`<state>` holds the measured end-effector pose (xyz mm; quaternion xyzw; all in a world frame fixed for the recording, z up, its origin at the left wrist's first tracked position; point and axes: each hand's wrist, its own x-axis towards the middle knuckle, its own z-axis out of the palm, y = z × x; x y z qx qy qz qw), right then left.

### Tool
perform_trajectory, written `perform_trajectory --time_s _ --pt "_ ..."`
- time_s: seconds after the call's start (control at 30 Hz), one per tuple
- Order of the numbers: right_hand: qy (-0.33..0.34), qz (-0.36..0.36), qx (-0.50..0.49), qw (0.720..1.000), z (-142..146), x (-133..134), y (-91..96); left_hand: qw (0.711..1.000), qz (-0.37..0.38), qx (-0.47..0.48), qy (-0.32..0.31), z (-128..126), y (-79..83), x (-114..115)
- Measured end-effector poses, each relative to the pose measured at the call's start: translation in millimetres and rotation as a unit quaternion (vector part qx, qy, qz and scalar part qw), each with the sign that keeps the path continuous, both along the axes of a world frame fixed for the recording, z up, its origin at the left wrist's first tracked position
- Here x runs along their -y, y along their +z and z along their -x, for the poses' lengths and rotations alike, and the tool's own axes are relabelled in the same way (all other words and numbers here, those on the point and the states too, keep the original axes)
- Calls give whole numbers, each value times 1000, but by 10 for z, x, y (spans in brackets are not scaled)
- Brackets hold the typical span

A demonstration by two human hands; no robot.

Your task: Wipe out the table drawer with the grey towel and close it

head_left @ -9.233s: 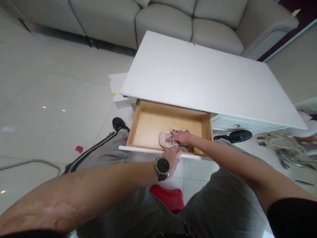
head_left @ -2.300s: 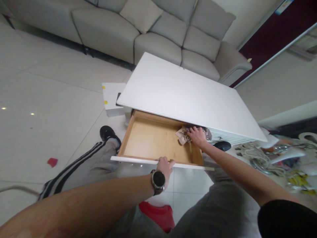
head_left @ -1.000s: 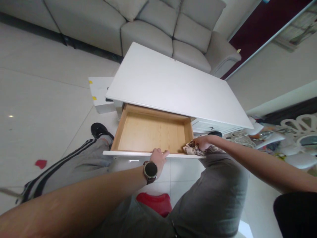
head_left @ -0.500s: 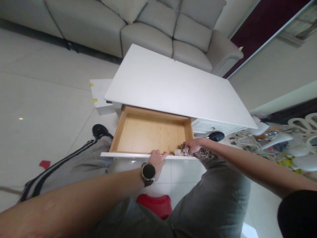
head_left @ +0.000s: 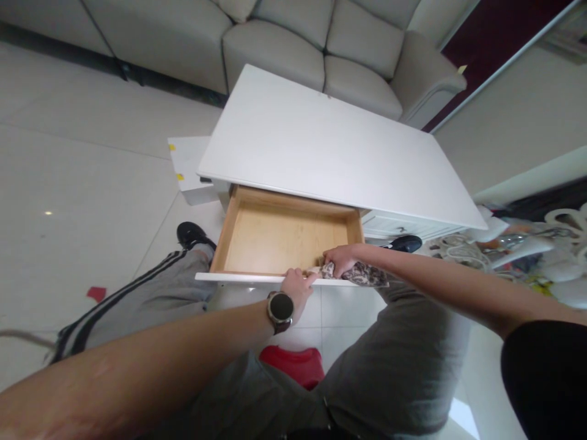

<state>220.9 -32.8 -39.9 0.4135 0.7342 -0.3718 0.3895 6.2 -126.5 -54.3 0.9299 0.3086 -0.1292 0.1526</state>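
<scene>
A wooden drawer [head_left: 275,235] is pulled out of the white coffee table [head_left: 330,146], its bare bottom showing. My left hand [head_left: 297,287], with a watch on the wrist, grips the top edge of the white drawer front [head_left: 243,278] near its middle, fingers bent over the rim. Inside the front right corner, my right hand [head_left: 342,260] is closed on a brown-and-white patterned cloth [head_left: 367,275]. The cloth is bunched against the inner side of the front and part of it drapes over the edge.
A grey sofa [head_left: 275,55] stands behind the table. To the table's left is a white box [head_left: 190,162] with yellow tape. Cables and assorted items [head_left: 509,244] lie on the right. Between my legs there is a red plastic object [head_left: 293,365].
My right hand has slid the cloth a little left along the drawer's front edge, closer to my left hand. The whole view has shifted slightly.
</scene>
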Motion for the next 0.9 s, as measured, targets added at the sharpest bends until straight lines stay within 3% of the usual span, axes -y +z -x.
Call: perform_trajectory --time_s 0.2,0.33,0.43,0.57,0.8,0.9 --pt "71 15 139 988 -498 160 75 1000 -7 12 12 -11 -70 27" --pt "37 -54 106 992 -803 241 89 1000 -7 0 4 -6 -17 9" --pt "14 -66 77 995 -872 257 107 1000 3 3 2 8 18 -7" --pt "12 -69 56 996 -787 255 139 1000 12 20 9 20 9 -9" --pt "115 -66 29 991 -392 171 75 1000 18 11 18 -1 20 -3" --pt "130 -85 -12 988 -172 109 21 999 26 5 22 -15 47 -19"
